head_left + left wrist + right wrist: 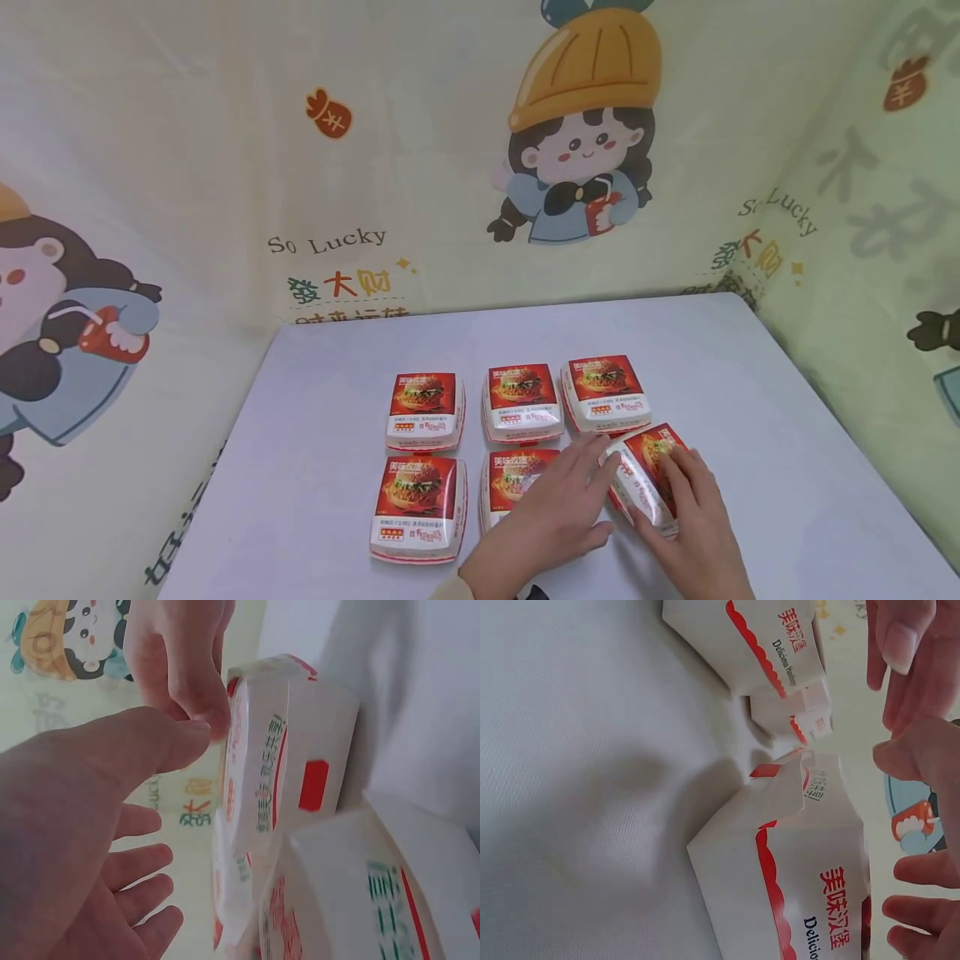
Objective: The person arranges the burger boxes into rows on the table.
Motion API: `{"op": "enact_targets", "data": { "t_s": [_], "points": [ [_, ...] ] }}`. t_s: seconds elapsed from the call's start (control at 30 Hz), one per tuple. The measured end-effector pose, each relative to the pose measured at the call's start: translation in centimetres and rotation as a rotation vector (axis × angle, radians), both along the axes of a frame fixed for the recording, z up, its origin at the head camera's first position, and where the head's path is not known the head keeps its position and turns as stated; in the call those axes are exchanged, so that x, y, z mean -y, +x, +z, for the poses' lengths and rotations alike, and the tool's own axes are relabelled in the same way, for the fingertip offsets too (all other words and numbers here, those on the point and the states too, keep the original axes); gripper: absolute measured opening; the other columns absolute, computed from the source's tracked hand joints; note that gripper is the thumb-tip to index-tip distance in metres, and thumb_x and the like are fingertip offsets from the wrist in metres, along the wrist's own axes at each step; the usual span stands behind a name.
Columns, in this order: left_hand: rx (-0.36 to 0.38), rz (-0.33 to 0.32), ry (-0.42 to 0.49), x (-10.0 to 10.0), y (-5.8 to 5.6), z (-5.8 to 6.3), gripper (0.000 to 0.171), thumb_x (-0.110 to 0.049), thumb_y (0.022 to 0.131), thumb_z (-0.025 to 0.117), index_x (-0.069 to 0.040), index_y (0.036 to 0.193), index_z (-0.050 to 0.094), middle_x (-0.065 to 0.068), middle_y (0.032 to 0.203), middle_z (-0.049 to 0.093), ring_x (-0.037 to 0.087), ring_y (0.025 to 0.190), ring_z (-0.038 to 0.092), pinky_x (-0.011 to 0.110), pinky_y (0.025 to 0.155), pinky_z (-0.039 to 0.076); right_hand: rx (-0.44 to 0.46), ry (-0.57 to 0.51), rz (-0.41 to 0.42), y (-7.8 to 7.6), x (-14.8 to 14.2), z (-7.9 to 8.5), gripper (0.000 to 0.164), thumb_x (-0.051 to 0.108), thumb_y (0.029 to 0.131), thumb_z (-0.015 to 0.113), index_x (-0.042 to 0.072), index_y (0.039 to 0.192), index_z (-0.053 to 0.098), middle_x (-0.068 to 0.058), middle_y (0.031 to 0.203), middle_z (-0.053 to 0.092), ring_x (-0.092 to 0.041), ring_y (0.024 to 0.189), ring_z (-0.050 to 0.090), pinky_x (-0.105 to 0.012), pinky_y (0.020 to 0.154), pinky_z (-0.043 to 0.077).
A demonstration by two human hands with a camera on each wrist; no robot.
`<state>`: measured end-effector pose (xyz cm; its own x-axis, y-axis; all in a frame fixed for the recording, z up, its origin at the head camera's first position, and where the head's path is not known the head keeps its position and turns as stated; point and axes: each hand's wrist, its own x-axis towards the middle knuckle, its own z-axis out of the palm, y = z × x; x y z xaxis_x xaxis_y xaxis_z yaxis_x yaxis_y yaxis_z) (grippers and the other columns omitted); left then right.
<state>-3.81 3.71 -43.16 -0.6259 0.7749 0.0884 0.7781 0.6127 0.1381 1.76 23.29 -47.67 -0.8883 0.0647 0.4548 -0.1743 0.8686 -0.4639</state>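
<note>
Several white hamburger boxes with red burger-print lids lie on the table. The right-hand front hamburger box [633, 487] sits turned at an angle to the others. My right hand [697, 521] is over its lid, fingers loosely bent and thumb near its front edge. Fingertips of my left hand [551, 508] reach to that box's left edge, while the palm partly covers the front middle box [498, 487]. In the right wrist view the turned box [787, 892] shows its side, with a gap between its lid and the right thumb. The left wrist view shows both hands beside the boxes.
Three hamburger boxes form the back row: left [426, 408], middle [522, 404] and right [606, 392]. Another box [420, 508] stands at front left. The white table [315, 400] meets a printed cloth backdrop [435, 167] behind and at both sides.
</note>
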Motion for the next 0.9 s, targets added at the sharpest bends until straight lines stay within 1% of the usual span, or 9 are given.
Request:
{"op": "enact_targets", "data": {
  "t_s": [0.1,0.17,0.23,0.37,0.47,0.5,0.6,0.77,0.9],
  "points": [
    [0.012,-0.016,-0.014,-0.9,-0.2,-0.1,0.077,-0.047,0.091,0.067,-0.014,0.154,0.035,0.005,0.162,0.028,0.021,0.152,0.023,0.03,0.12,0.031,0.038,-0.002,-0.015,0.1,-0.1,-0.2,0.089,0.025,0.064,0.089,-0.005,0.137,0.048,-0.024,0.141,0.044,-0.047,0.14,0.03,-0.027,0.126,0.001],
    [0.039,-0.009,-0.034,-1.5,-0.3,-0.2,0.074,-0.045,0.093,0.064,-0.016,0.155,0.034,0.003,0.162,0.027,0.02,0.152,0.022,0.03,0.12,0.031,0.047,0.002,-0.019,0.2,-0.2,-0.4,0.091,0.026,0.064,0.089,-0.006,0.138,0.046,-0.026,0.14,0.042,-0.049,0.139,0.029,-0.037,0.128,0.001],
    [0.04,-0.005,-0.058,-2.1,-0.4,-0.2,0.071,-0.042,0.095,0.062,-0.017,0.155,0.034,0.003,0.162,0.027,0.02,0.152,0.023,0.029,0.121,0.029,0.062,0.008,-0.024,0.2,-0.3,-0.5,0.092,0.026,0.064,0.088,-0.007,0.139,0.044,-0.028,0.139,0.041,-0.05,0.139,0.027,-0.047,0.127,0.002],
    [0.021,-0.009,-0.109,-3.3,-0.7,-0.2,0.064,-0.038,0.097,0.057,-0.018,0.154,0.035,0.003,0.162,0.028,0.02,0.152,0.023,0.029,0.122,0.025,0.139,0.025,-0.059,0.3,-0.2,-0.5,0.097,0.03,0.066,0.087,-0.007,0.142,0.04,-0.03,0.141,0.036,-0.051,0.14,0.023,-0.059,0.124,0.0],
    [0.056,-0.007,-0.131,-4.1,-0.9,-0.1,0.063,-0.033,0.097,0.057,-0.021,0.155,0.033,0.001,0.163,0.025,0.019,0.153,0.02,0.028,0.123,0.023,0.216,0.04,-0.089,0.4,-0.1,-0.3,0.1,0.034,0.068,0.087,-0.006,0.145,0.037,-0.031,0.144,0.032,-0.05,0.143,0.018,-0.061,0.123,-0.004],
    [0.075,-0.006,-0.138,-4.3,-1.0,-0.1,0.063,-0.032,0.098,0.057,-0.022,0.155,0.032,0.0,0.163,0.024,0.019,0.153,0.019,0.028,0.123,0.023,0.222,0.043,-0.094,0.4,-0.1,-0.3,0.101,0.034,0.068,0.087,-0.007,0.145,0.037,-0.032,0.145,0.031,-0.051,0.143,0.018,-0.062,0.122,-0.003],
    [0.12,-0.011,-0.151,-4.7,-1.2,0.0,0.067,-0.038,0.098,0.06,-0.025,0.156,0.03,-0.003,0.164,0.021,0.017,0.154,0.016,0.028,0.122,0.025,0.259,0.047,-0.103,0.5,-0.2,-0.3,0.101,0.036,0.069,0.086,-0.007,0.145,0.036,-0.033,0.147,0.028,-0.054,0.141,0.018,-0.066,0.121,-0.001],
    [0.104,-0.035,-0.183,-5.0,-1.5,-0.1,0.085,-0.045,0.087,0.072,-0.025,0.157,0.027,-0.004,0.164,0.02,0.016,0.154,0.015,0.026,0.12,0.029,0.32,0.053,-0.118,0.5,-0.3,-0.5,0.105,0.041,0.07,0.086,-0.006,0.147,0.031,-0.034,0.151,0.019,-0.056,0.138,0.016,-0.07,0.118,0.002],
    [0.085,-0.048,-0.188,-5.0,-1.6,-0.4,0.085,-0.042,0.087,0.074,-0.025,0.156,0.028,-0.003,0.163,0.022,0.015,0.153,0.018,0.025,0.12,0.029,0.322,0.058,-0.129,0.6,-0.2,-0.7,0.106,0.038,0.068,0.087,-0.004,0.147,0.03,-0.035,0.151,0.018,-0.056,0.137,0.016,-0.071,0.117,0.008]
  ]
}}
